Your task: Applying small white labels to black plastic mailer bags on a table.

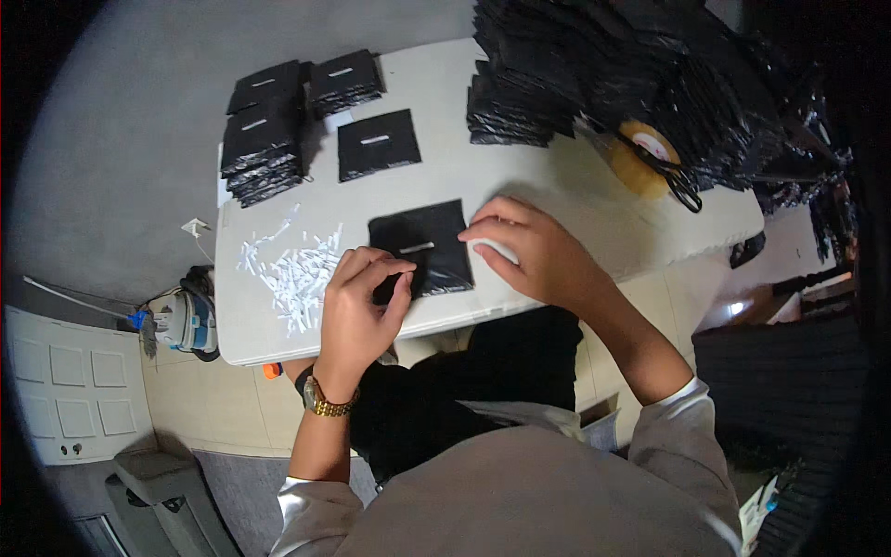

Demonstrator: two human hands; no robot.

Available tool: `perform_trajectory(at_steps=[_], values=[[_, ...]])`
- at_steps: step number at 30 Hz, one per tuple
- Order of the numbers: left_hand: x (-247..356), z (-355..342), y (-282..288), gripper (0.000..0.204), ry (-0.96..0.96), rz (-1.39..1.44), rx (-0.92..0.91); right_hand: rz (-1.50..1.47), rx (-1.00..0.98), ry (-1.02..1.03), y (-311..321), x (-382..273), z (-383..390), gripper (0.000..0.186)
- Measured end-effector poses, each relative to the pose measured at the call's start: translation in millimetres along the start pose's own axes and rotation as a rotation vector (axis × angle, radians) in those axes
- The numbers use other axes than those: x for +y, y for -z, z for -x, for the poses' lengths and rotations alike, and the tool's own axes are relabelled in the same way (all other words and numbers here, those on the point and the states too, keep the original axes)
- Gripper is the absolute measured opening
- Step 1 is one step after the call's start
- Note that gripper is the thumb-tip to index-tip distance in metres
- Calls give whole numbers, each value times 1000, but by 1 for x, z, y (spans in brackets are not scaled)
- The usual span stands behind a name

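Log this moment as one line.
left hand: over black packet; right hand: around white object; white slip: on packet; slip pile: at left

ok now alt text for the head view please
A person's left hand is at a flat black packet on a white table, the right hand beside it; loose white strips lie to the left, stacked black packets beyond.

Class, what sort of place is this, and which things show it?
Probably a room in a home doubling as a workspace: a white table holds stacked black packets, with a panelled door and an apparent vacuum cleaner nearby.
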State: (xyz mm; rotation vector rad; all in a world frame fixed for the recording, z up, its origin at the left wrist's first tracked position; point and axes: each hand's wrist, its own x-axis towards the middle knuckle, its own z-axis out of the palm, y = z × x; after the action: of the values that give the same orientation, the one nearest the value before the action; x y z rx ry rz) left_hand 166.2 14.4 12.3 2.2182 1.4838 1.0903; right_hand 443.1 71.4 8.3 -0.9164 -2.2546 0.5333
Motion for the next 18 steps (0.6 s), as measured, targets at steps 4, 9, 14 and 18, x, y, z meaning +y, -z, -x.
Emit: perform_trajectory(at_steps=[4,9,14,18], values=[[33,9,-20,15,-64,77,-119,-32,73,-13,12,-2,22,20],[61,10,-50,21,-84,19,-214,-61,96,-28,21,-3,43,22],[58,14,-63,18,-151,-34,-241,-33,139,-21,24,-2,55,21],[63,14,-57,12,-192,-29,-286,-33,139,-6,21,0,58,21]])
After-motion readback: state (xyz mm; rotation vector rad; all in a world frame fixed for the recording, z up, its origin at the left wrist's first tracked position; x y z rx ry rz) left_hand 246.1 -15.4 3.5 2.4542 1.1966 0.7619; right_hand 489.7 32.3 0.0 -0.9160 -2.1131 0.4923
